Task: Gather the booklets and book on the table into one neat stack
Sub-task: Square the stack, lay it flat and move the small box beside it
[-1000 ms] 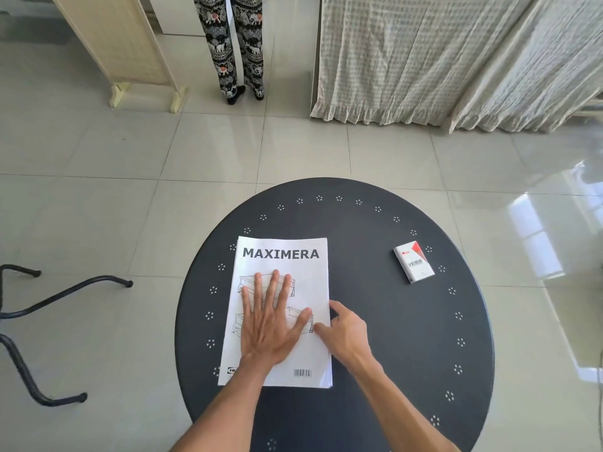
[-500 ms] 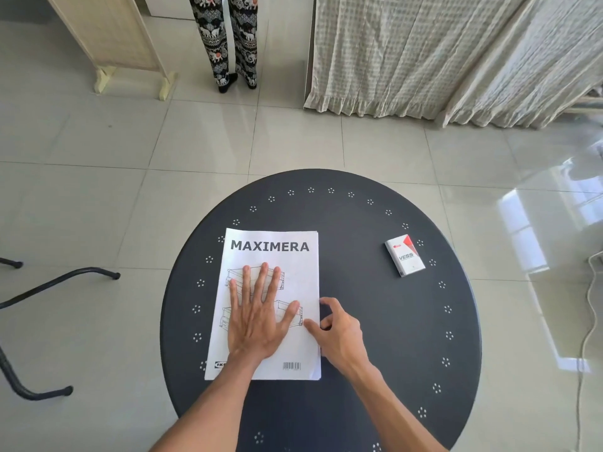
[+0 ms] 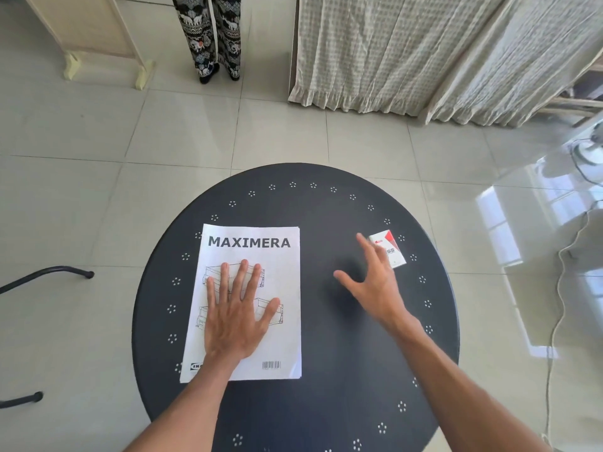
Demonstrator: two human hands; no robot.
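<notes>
A white booklet stack titled MAXIMERA lies on the left half of the round black table, its edges roughly lined up. My left hand presses flat on its middle, fingers spread. A small white and red book lies at the table's right side. My right hand hovers open just left of that small book, fingers apart and partly covering its near left corner, holding nothing.
A person in patterned trousers stands on the tiled floor beyond the table. Pale curtains hang at the back right. Black chair legs lie to the left. A white cable runs along the floor at right.
My right hand left the booklet stack's right edge and moved right across the table to the small white and red book. My left hand stayed flat on the stack.
</notes>
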